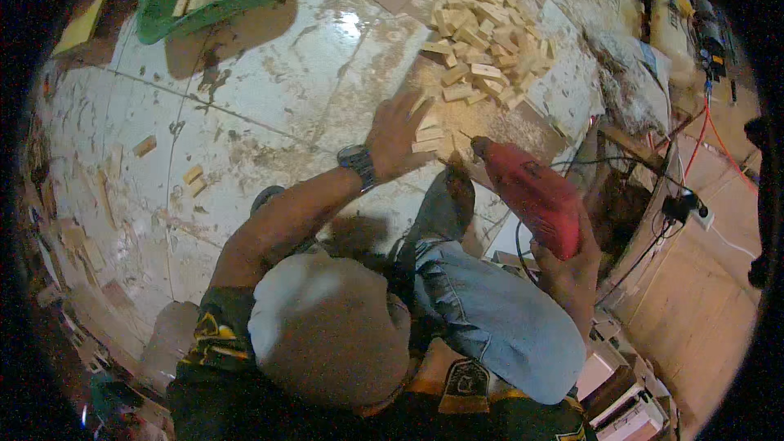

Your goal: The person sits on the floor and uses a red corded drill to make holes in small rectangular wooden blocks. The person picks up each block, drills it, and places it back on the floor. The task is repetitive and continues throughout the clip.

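Note:
My right hand (578,257) is wrapped round the handle of a red power drill (527,184). The drill's thin bit points left, over the sawdust and close to a short row of small wooden blocks (426,140). Beside that row lies my left hand (396,135), its fingers stretched out along the far side and the thumb near the blocks' close end. A dark watch (356,165) circles the left wrist. Some fingertips are hard to make out against the blocks. My foot (459,184) rests just nearer than the row.
A heap of wooden blocks (486,28) lies beyond the drill, with sawdust (469,118) around it. The green crate (151,12) at far left holds more blocks. Loose blocks (144,145) dot the tiled floor. Cables (706,114) and a power adapter (679,208) are at right.

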A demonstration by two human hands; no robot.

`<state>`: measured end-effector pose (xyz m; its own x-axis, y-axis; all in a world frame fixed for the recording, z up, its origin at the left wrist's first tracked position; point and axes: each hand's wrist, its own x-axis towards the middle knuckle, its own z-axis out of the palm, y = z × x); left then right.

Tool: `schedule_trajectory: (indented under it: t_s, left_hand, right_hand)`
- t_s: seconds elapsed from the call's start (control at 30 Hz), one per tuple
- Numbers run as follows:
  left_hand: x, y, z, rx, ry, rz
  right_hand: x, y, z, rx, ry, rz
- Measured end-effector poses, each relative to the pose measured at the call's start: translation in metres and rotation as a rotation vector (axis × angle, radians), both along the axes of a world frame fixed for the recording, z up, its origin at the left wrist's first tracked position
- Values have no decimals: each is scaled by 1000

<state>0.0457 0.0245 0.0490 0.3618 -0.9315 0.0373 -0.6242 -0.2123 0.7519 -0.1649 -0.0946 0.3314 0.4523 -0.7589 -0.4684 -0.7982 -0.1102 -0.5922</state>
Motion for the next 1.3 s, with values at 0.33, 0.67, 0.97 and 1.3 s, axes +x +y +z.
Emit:
schedule_trajectory:
  t_s: [0.33,0.67,0.97,1.3]
  left_hand:
    - [-9,-24,-15,-70,-146,108]
    - [-22,10,-10,-48,-102,262]
    - [-36,1,-15,-69,-137,231]
    - [-34,-1,-24,-158,-147,233]
  right_hand:
    - [1,-10,-8,18,24,1]
    - [-3,-14,-3,18,-30,101]
    - [20,-17,0,155,63,85]
    - [33,-23,0,202,83,81]
